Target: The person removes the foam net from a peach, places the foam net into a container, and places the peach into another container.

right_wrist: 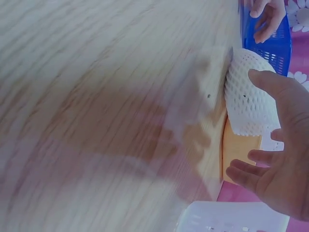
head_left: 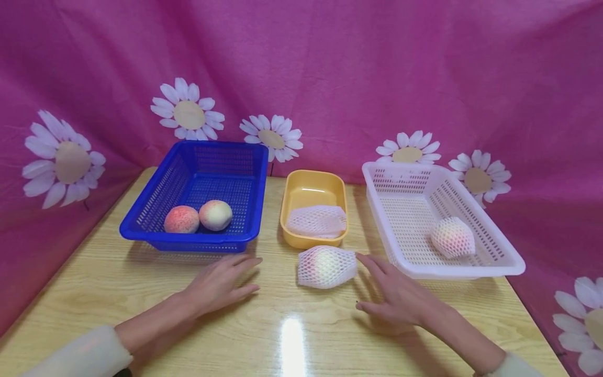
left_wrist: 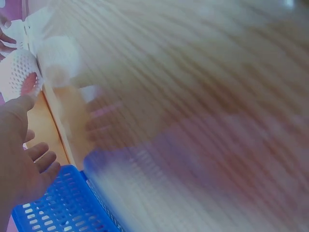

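Taking the netted peach (head_left: 326, 268) as the centre of our clock face, we find the left grip (head_left: 219, 283) nearest us at nine, released and well apart from the fruit. The right grip (head_left: 400, 293) at about four is released too, one fingertip so close to the sleeve's end that we cannot tell whether it touches. The peach lies between them on the wooden surface (head_left: 94, 283). Beyond, at twelve, a yellow tub (head_left: 312, 243) holds loose foam netting (head_left: 317, 221); at two, a white basket (head_left: 471, 272) holds a second netted peach (head_left: 453, 237); at ten, a blue basket (head_left: 188, 238) holds a red peach (head_left: 181, 219) and a pale peach (head_left: 215, 215). We judge that netting this fruit is the step in hand and nearly done, though unwrapping might look alike. As we read it, the next move calls for the right grip to close gently around sleeve and fruit together, then lift towards two o'clock.
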A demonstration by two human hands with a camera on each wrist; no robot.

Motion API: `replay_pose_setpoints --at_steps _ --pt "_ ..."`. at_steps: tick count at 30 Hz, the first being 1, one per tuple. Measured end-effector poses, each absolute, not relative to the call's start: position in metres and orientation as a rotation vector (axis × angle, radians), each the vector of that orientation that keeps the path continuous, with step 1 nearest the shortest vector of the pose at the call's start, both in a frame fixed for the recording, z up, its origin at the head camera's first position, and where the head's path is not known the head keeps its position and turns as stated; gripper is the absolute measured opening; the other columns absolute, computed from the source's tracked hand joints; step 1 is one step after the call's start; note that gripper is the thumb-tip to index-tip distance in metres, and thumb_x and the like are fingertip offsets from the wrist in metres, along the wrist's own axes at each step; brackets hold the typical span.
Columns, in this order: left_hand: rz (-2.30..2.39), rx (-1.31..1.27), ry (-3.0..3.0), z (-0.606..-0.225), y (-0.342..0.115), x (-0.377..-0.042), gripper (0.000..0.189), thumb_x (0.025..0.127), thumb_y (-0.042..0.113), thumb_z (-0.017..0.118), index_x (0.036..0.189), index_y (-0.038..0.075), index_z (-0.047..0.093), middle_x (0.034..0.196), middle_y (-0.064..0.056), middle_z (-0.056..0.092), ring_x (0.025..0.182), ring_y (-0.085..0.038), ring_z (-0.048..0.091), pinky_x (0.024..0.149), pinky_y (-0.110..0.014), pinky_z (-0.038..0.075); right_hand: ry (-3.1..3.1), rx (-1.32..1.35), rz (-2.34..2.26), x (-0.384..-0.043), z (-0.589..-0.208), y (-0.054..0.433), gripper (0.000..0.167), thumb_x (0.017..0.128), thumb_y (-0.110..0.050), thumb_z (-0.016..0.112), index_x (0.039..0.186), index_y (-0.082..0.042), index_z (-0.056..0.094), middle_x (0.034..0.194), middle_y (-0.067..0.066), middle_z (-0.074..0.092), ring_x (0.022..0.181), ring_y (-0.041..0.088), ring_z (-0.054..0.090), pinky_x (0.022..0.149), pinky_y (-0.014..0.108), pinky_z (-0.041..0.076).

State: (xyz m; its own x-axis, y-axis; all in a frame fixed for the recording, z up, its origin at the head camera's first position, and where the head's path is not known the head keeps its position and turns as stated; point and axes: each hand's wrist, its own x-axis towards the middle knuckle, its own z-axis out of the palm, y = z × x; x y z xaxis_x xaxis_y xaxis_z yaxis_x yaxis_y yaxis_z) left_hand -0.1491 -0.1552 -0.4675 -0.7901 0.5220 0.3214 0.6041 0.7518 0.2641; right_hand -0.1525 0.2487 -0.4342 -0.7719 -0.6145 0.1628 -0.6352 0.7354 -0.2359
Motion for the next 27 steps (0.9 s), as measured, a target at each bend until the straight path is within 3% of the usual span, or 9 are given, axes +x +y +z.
replay_pose_setpoints --at_steps 8,18,27 --pt "-0.591 -0.965 -2.707 -0.466 -0.140 -0.153 0.057 0.089 0.034 0.075 0.135 0.004 0.060 0.131 -0.015 0.061 0.121 -0.034 0.057 0.102 -0.049 0.046 -2.851 1.030 0.455 -0.160 -0.431 0.239 0.104 0.082 -0.047 0.080 0.158 -0.009 0.020 0.149 0.022 0.040 0.133 0.038 0.045 0.105 0.053 0.042" --pt "-0.562 -1.004 -2.703 -0.462 -0.124 -0.159 0.056 0.091 0.035 0.073 0.136 0.005 0.059 0.131 -0.014 0.061 0.122 -0.032 0.056 0.102 -0.047 0.046 -2.728 1.110 0.416 -0.171 -0.428 0.224 0.102 0.072 -0.044 0.087 0.152 -0.008 0.033 0.144 0.017 0.044 0.129 0.036 0.048 0.101 0.052 0.046" --pt "-0.562 -1.034 -2.676 -0.462 -0.112 -0.166 0.055 0.092 0.035 0.072 0.136 0.005 0.059 0.132 -0.013 0.060 0.124 -0.031 0.055 0.104 -0.046 0.045 -2.730 1.153 0.384 -0.177 -0.425 0.208 0.104 0.072 -0.045 0.086 0.154 -0.013 0.032 0.144 0.013 0.045 0.128 0.034 0.047 0.104 0.051 0.044"
